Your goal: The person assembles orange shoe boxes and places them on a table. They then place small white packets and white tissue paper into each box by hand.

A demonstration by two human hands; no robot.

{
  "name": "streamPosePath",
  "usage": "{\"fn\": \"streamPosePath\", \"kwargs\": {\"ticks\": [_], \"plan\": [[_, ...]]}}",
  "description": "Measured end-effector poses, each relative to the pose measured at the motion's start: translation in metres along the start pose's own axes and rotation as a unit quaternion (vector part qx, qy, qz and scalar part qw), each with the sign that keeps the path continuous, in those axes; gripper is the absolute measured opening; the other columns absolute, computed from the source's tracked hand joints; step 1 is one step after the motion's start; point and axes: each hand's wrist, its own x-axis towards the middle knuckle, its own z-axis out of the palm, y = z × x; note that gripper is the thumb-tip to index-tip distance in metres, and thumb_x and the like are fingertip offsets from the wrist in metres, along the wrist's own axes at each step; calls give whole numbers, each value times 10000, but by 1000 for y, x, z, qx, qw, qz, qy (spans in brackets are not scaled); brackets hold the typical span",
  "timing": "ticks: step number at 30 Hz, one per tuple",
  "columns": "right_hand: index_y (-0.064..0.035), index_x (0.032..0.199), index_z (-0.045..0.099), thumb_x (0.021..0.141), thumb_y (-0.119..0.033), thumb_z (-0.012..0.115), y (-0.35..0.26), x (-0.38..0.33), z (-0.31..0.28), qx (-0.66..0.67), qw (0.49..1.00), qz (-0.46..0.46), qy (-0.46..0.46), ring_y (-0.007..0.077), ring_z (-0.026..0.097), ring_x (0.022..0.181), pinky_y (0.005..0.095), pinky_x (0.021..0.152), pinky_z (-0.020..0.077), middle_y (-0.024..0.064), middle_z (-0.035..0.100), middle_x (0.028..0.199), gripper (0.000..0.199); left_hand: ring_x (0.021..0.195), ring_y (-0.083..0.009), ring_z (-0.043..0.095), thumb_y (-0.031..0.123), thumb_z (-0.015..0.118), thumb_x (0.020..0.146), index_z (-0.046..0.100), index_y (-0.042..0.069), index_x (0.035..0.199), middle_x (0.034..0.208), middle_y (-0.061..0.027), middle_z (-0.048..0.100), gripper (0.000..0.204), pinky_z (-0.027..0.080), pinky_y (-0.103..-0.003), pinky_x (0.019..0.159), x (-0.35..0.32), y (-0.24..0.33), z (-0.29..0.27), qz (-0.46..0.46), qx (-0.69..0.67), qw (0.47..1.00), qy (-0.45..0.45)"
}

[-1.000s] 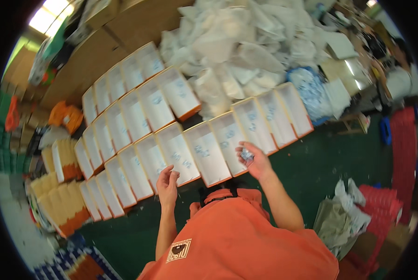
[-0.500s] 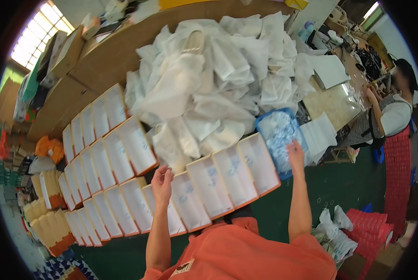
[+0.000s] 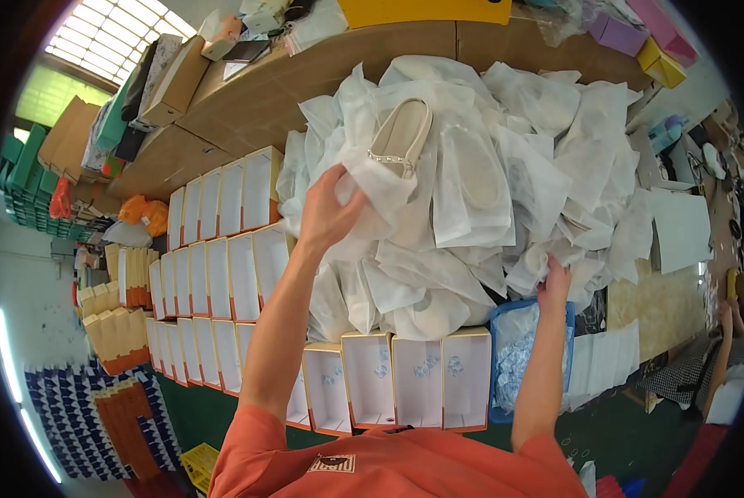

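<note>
A large heap of shoes in thin white bags lies before me. On its left part, a beige flat shoe with a studded band sticks out of its white bag. My left hand is closed on that bag's lower left edge, its thumb over the white material. My right hand is closed at the edge of another white-wrapped bundle, just above the blue basket. Small blue-white packets fill the basket. Its fingertips are partly hidden by the wrapping.
Open shoe boxes with white insides stand in rows at the front and left of the heap; several nearer ones hold small blue packets. White sheets lie right of the basket. Stacked boxes stand far left. A co-worker's arm shows at the right.
My left hand has moved from above the boxes up to the bagged shoe and taken hold of its bag. My right hand has gone from over the basket to a white bundle. The view has shifted.
</note>
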Motion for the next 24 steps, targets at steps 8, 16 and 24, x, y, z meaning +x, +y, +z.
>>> {"fn": "streamPosePath", "kwargs": {"ticks": [8, 16, 24], "plan": [[41, 1357, 483, 899, -92, 673, 7, -94, -9, -387, 768, -473, 192, 214, 575, 1136, 321, 852, 531, 125, 579, 1300, 513, 925, -426, 633, 113, 618, 811, 635, 22, 1118, 1001, -219, 678, 321, 500, -445, 799, 27, 23, 17, 21, 98, 994, 50], [6, 1319, 589, 921, -77, 650, -56, -260, 49, -81, 909, -137, -386, 130, 649, 885, 244, 721, 528, 116, 621, 1164, 411, 928, -372, 638, -33, 564, 751, 679, 31, 1028, 978, -149, 686, 307, 503, -427, 838, -154, 21, -72, 208, 0, 976, -68], [-13, 1454, 434, 920, -20, 613, 79, -373, 23, -191, 831, -4, -522, 24, 522, 656, 197, 579, 413, -19, 631, 781, 563, 1165, -341, 575, 73, 736, 737, 710, 62, 1024, 1188, -122, 648, 288, 467, -423, 998, -340, -11, -130, 154, -59, 986, -4]]}}
